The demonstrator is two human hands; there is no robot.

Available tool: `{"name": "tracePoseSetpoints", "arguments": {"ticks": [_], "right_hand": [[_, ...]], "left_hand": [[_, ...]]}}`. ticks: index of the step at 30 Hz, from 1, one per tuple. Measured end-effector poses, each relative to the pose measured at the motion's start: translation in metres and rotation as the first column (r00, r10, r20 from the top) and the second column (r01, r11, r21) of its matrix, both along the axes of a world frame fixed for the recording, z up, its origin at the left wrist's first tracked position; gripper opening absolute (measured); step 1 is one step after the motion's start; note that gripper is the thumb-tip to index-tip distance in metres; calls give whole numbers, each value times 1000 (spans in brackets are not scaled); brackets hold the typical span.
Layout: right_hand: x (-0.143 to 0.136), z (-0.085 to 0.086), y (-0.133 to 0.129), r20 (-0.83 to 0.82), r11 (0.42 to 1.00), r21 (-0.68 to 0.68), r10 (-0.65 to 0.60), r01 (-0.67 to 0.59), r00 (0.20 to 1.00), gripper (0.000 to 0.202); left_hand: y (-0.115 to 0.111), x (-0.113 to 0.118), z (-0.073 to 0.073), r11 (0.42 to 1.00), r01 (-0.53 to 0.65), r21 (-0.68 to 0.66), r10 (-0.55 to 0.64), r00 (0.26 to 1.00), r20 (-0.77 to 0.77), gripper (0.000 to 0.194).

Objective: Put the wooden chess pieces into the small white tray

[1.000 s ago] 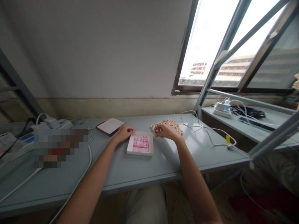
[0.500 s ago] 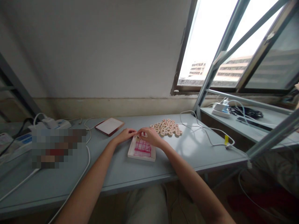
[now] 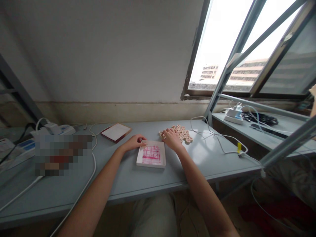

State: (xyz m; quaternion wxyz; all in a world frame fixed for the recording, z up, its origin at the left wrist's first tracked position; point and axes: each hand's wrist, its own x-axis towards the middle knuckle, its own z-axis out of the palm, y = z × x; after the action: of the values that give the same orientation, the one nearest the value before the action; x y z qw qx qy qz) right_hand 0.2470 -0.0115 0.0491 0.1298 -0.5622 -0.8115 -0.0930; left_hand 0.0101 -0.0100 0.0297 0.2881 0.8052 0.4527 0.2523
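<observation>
A shallow white box (image 3: 151,154) with pink lines drawn on its inside bottom sits on the grey-blue table. My left hand (image 3: 135,142) is at the box's far left corner, fingers curled round its edge. My right hand (image 3: 171,138) rests over the near left part of a heap of round wooden pieces (image 3: 182,131), to the right of the box. Its fingers are bent down onto the pieces, and what lies under the fingertips is too small to tell. No round pieces show inside the box.
A dark red lid or box with a white panel (image 3: 116,132) lies at the back left. White cables (image 3: 93,164) run along the left, with power strips (image 3: 63,130) beyond. Another white cable (image 3: 217,134) loops on the right. A metal frame post (image 3: 217,90) stands at the right back corner.
My right hand has moved right, from above the box's far edge to the heap of round pieces. The whole inside of the box now shows. My left hand has stayed near the far left corner.
</observation>
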Motion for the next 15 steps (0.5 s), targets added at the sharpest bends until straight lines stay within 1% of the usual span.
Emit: {"name": "tracePoseSetpoints", "arguments": {"ticks": [5,9,13,15], "right_hand": [[-1,-2,1,6,1000,17,-14,14,1000,21],[-2,-5,2,-9,1000,8,-16,16,1000,21],[-3,-7,3,1,998,58,-3,3,1000,25],[-4,-7,3,8,998,69,6,-7,1000,22]], "left_hand": [[0,2,-1,1000,30,0,-30,999,18,35],[1,4,-4,999,14,30,-14,1000,-10,39],[1,3,-4,999,19,34,-17,999,-46,41],[0,2,-3,999,29,29,-27,999,-46,41]]}}
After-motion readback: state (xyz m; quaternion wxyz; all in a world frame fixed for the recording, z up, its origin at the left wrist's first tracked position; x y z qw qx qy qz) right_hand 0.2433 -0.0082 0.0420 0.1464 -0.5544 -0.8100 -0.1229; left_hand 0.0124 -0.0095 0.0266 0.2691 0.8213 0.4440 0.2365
